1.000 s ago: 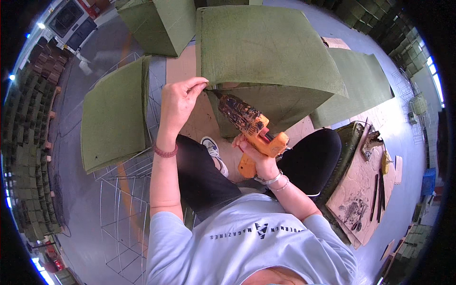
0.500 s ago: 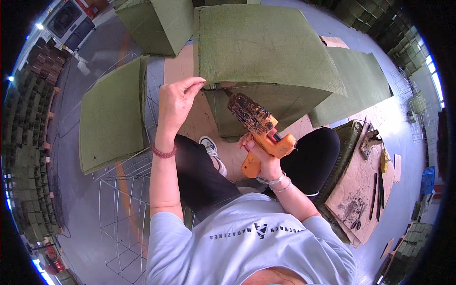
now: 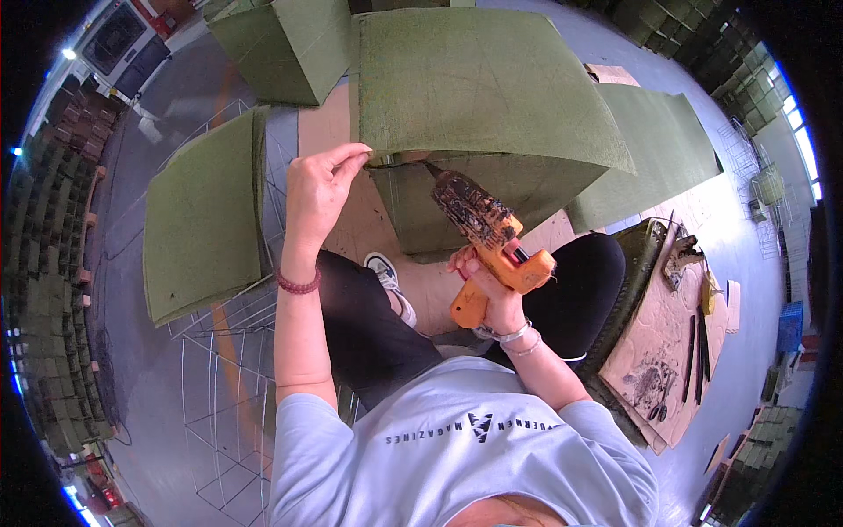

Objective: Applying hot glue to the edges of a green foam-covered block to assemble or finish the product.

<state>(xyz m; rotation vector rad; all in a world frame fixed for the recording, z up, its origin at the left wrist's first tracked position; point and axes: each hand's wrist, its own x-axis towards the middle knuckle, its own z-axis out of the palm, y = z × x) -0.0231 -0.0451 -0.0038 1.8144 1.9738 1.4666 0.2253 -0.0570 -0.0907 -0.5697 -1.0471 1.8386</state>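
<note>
An orange glue gun, its front crusted with dark glue, is gripped by my right hand. Its nozzle points up and left to the near edge of a large green fabric-covered box. At the left end of that edge, my left hand pinches the green sheet's corner between thumb and fingertips. A thin dark line runs along the edge between the pinch and the nozzle. Below the edge, the box's side panel lies in shadow.
Left stand green panels against a wire frame. Another green box is behind, and a green sheet lies to the right. Stained cardboard at my right carries scissors, dark sticks and a yellow-handled tool.
The glue gun has shifted slightly right and down, its nozzle moving along the edge away from my left hand. My left hand keeps its pinch on the corner.
</note>
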